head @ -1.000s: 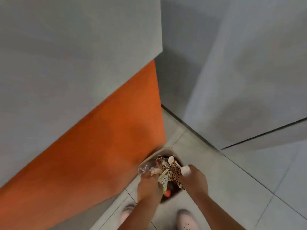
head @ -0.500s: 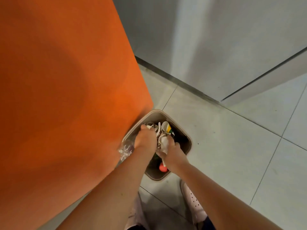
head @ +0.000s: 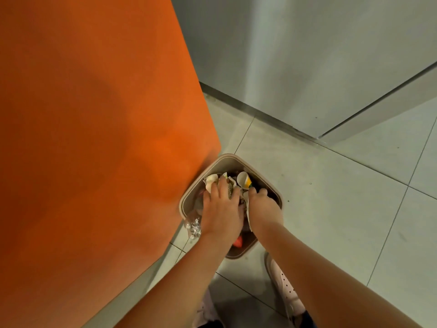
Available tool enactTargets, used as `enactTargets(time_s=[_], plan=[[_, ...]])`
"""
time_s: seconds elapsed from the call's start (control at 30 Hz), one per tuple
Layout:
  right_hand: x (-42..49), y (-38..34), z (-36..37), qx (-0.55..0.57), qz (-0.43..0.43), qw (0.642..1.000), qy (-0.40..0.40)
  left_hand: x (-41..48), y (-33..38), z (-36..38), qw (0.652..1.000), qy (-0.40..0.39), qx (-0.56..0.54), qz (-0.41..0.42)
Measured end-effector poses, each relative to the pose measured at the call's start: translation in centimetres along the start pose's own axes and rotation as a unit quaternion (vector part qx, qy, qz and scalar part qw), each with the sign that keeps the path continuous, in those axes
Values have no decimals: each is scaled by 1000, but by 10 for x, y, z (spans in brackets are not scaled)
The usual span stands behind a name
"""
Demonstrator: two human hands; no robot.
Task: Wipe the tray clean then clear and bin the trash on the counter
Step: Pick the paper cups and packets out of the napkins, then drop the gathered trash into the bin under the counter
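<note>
The left hand (head: 221, 209) presses, spread flat, on crumpled trash (head: 227, 183) in the bin (head: 236, 158); the right hand (head: 263, 207) curls downward, fingertips hidden (grip unclear).

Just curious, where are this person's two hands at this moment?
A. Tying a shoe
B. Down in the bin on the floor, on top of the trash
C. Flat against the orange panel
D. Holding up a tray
B: the left hand and the right hand both reach into the beige bin on the tiled floor and touch the crumpled trash in it.
</note>
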State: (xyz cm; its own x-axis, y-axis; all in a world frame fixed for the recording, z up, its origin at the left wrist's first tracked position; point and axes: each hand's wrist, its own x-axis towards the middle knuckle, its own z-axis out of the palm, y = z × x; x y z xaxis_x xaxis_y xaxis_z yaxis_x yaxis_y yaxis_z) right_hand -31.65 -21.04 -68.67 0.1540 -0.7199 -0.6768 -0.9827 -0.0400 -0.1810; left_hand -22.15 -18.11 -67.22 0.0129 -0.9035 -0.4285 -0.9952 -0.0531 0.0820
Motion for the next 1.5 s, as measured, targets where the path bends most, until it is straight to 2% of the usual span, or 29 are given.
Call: enactTargets(time_s=[0.1,0.2,0.3,0.37,0.47,0.53,0.6,0.7,0.8,0.9,0.97,1.13,1.23,1.33,1.5], plan=[[13,-1,4,-41,-17,999,0,0,1,21,980,-93,172,46],[27,-1,10,-73,-30,997,-1,13,0,36,958,-162,236,25],[35,-3,17,-85,-37,996,-2,23,4,41,916,-213,336,49],[34,-2,19,-80,-36,996,1,28,7,40,903,-246,348,53],[20,2,11,-66,-35,997,15,31,6,23,935,-242,258,31],[7,5,0,-47,-41,998,23,28,1,4,970,-197,142,27],[-8,5,-17,-9,-45,999,14,20,-6,-19,988,-152,33,23],[-35,1,-47,52,-55,997,-11,1,-16,-55,992,-111,-53,10],[-67,-11,-85,84,-69,994,8,-27,-18,-97,986,-64,-148,-36],[-105,-28,-126,152,-96,983,46,-65,-15,-146,950,-6,-293,-110],[-136,-43,-156,248,-125,958,69,-97,-12,-184,912,40,-379,-151],[-235,-88,-234,451,-236,855,103,-200,-8,-301,827,167,-500,-195],[-303,-116,-285,535,-297,784,107,-271,-5,-364,799,255,-508,-196],[-363,-145,-329,564,-379,727,98,-335,-1,-420,768,346,-498,-204],[-431,-203,-381,478,-510,712,68,-404,-14,-482,731,433,-477,-225]])
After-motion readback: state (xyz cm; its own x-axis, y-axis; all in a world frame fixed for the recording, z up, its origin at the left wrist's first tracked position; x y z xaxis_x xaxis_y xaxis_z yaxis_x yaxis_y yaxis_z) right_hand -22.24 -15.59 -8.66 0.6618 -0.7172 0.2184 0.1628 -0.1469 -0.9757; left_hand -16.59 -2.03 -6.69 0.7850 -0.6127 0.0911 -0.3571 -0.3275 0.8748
